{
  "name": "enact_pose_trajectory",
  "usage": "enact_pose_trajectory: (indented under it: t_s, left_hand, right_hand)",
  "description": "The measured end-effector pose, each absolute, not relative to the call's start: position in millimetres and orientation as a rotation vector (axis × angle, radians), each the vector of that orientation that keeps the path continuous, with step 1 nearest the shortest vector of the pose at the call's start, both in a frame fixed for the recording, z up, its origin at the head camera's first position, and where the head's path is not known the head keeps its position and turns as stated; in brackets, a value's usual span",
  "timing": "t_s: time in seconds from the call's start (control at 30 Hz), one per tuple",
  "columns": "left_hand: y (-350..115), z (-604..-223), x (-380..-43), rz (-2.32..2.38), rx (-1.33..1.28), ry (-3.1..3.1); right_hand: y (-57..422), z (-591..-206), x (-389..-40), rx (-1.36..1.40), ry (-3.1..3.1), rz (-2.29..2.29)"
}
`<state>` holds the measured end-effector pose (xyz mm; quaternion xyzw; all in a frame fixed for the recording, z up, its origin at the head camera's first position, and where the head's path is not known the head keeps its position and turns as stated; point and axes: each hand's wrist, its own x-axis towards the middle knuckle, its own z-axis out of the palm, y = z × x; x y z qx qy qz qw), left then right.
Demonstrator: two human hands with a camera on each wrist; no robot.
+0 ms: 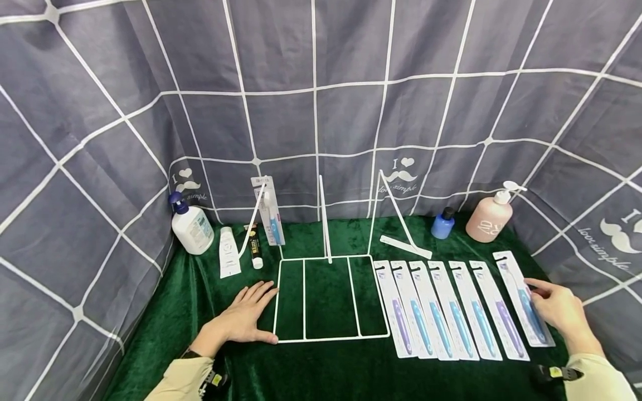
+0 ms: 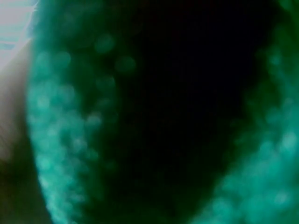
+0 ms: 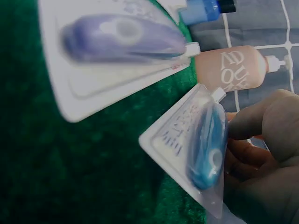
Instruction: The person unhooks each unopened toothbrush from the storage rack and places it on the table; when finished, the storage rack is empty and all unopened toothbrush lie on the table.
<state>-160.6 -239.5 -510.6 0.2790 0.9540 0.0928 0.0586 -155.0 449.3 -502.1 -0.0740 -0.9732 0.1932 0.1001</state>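
Note:
My left hand [image 1: 243, 317] lies with fingers spread on the green cloth, thumb and fingertips at the left side of a white wire rack [image 1: 304, 301]. A packaged toothbrush [image 1: 275, 229] hangs on the rack's left prong. At far right, my right hand [image 1: 559, 309] pinches the right edge of a blue packaged toothbrush [image 1: 526, 298]. In the right wrist view that toothbrush [image 3: 205, 149] is tilted, thumb and fingers at its edge. Beside it lies a purple packaged toothbrush [image 3: 126, 37], within a row of several packs [image 1: 456, 317]. Dark blur fills most of the left wrist view.
Behind on the left stand a white pump bottle [image 1: 195, 231], a white tube [image 1: 229, 253] and a black tube [image 1: 255, 248]. Behind on the right are a blue bottle [image 1: 442, 225] and a pink pump bottle [image 1: 489, 220]. A grey curtain [image 1: 351, 122] surrounds the cloth.

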Motion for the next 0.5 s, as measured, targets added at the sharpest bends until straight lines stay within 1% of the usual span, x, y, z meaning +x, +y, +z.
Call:
enact_pose_trajectory:
  t_s: [0.33, 0.5]
  left_hand:
    - [-238.6, -509.7, -159.8, 0.285, 0.868, 2.906]
    - [-238.5, -509.2, -159.4, 0.287, 0.867, 2.899]
  right_hand:
    - [451.3, -509.2, -160.5, -0.174, -2.877, 0.465]
    - [447.1, -508.7, -158.9, -0.216, -2.906, 0.440]
